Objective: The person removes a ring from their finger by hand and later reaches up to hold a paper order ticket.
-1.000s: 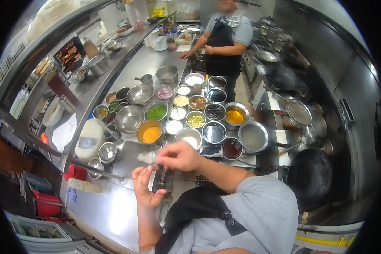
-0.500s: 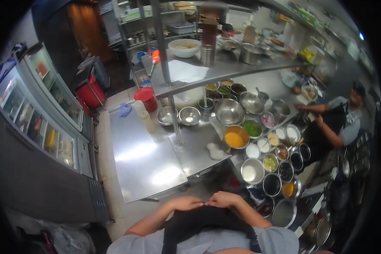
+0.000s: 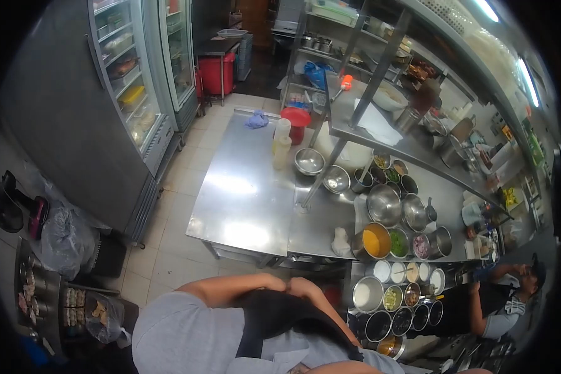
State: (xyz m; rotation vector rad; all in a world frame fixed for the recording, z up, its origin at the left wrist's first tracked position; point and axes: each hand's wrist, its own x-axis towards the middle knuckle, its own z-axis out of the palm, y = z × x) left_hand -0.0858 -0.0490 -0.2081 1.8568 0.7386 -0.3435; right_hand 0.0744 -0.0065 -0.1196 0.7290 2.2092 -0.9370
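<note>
My left hand point(image 3: 273, 282) and my right hand point(image 3: 302, 287) meet in front of my waist, at the far edge of my black apron point(image 3: 279, 311). Their fingers look curled in and closed, close to each other. What they hold, if anything, is hidden by the hands and the apron. Beyond them stands a steel worktable point(image 3: 243, 215), apart from both hands. A crumpled white cloth point(image 3: 341, 242) lies near its front edge, beside a pot of orange sauce point(image 3: 376, 241).
Several pots and tubs of food, among them a white one point(image 3: 368, 293), fill the counter at right. A co-worker point(image 3: 489, 305) stands there, one hand near the head. A steel shelf point(image 3: 417, 153) overhangs the worktable. Tall refrigerators point(image 3: 62, 106) line the left side. A red bin point(image 3: 217, 76) is behind.
My view has turned to the left, so the worktable and pots sit further right. My hands stay together at the apron. The co-worker's hand has risen from the counter towards the head.
</note>
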